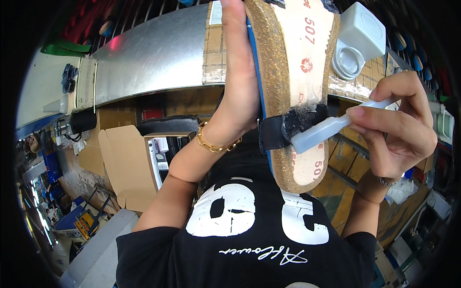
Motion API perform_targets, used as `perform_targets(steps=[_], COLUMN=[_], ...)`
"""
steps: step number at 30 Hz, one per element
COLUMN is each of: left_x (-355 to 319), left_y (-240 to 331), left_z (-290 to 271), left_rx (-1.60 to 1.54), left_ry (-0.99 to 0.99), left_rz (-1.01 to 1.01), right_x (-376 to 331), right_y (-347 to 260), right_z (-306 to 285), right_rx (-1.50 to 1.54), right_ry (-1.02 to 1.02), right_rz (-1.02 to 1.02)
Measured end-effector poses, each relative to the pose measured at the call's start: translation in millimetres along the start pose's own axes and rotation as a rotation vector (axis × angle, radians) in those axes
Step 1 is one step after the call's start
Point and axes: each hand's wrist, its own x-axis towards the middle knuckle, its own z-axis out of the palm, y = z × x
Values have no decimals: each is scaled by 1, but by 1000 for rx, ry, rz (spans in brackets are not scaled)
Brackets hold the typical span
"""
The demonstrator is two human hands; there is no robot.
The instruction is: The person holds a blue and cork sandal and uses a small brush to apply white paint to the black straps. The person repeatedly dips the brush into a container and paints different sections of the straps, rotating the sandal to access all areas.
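My left hand (240, 81) holds up a cork sandal sole (273, 53) at its left side, underside facing me; most of the fingers are hidden behind it. The sole has a blue edge and a pale insert with red print. A black strap (275, 136) wraps over its lower part, its end lying dark and smeared on the pale insert. Between thumb and fingers, my right hand (401, 125) pinches a translucent white plastic brush (321, 134). The flat tip of the brush reaches the strap and insert; whether it touches I cannot tell.
Behind the sole stands a metal worktop (153, 57) with cardboard on it. A white plastic bottle (362, 31) and a round white cap (347, 60) are at the far right. An open cardboard box (127, 163) holding small packages lies at left, below the worktop.
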Motion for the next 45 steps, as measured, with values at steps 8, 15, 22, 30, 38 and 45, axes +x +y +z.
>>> perform_targets(steps=[8, 15, 22, 30, 38, 45], left_x=[-1, 6, 5, 4, 7, 9], left_y=[-6, 1, 12, 6, 9, 11], left_z=[-7, -13, -15, -19, -25, -34], left_rx=[54, 218, 181, 344, 313, 37], left_ry=[-4, 68, 547, 598, 509, 121], left_rz=[5, 126, 404, 448, 297, 95], right_x=[2, 8, -31, -31, -22, -19], right_y=[1, 9, -17, -27, -16, -9], right_z=[-5, 15, 30, 25, 21, 22], right_rx=[197, 42, -14, -113, 100, 151], right_ry=[-116, 119, 247, 209, 79, 95], right_rz=[-11, 97, 309, 191, 110, 88])
